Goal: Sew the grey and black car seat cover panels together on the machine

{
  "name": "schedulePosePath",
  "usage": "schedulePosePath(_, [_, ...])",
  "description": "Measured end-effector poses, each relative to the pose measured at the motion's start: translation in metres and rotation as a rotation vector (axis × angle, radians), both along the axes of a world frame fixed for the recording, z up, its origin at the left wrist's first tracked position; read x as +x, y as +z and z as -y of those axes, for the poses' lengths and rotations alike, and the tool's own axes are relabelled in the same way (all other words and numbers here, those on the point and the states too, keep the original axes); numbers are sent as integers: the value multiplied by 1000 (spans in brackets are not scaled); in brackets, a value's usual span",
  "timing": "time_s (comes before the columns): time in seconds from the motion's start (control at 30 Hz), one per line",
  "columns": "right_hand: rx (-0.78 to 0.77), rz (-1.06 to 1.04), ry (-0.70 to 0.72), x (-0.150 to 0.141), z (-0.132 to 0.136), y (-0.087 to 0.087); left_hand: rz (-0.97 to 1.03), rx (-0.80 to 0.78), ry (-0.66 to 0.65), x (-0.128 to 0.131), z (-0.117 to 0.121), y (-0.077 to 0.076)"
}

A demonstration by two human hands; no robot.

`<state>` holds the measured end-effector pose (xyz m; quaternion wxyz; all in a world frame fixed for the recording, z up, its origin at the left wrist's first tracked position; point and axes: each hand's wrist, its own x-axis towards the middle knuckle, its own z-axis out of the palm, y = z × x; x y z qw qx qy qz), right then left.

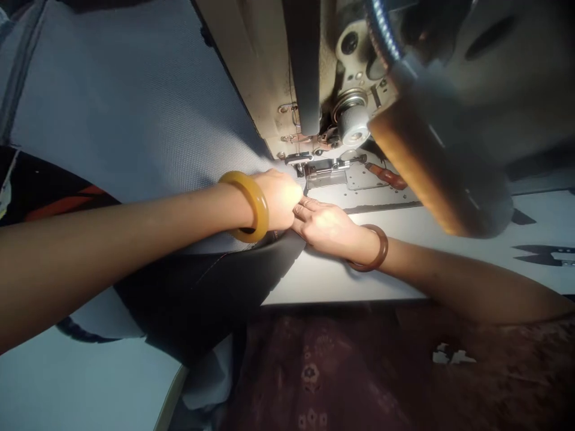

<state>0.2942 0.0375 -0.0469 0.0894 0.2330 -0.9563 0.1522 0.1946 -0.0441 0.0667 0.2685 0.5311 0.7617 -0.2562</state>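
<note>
My left hand (281, 196), with a yellow bangle (259, 206) at the wrist, is curled over the edge of the work just in front of the presser foot (300, 167). Its fingertips are hidden. Touching it from the right is my right hand (324, 226), fingers bent together on the fabric edge, a brown bangle (381, 248) on that wrist. The work is a grey mesh fabric (148, 102) joined to a black fabric panel (202, 299) that droops over the table's front edge. Above both hands stands the sewing machine (256, 60).
A lamp (435, 161) on a flexible metal neck lights the needle area. A tool with a brown wooden handle (386, 176) lies on the machine bed. Thread snips (543, 255) rest at the right on the white table (359, 287).
</note>
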Motion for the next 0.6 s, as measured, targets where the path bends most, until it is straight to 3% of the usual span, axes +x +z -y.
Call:
schedulePosePath(0.3, [18,40,-24,-10,-3,6,-24,19,79,5,-3,-7])
schedulePosePath(0.6, [-85,37,-99,-10,-4,-5,-26,20,107,7,-4,-5])
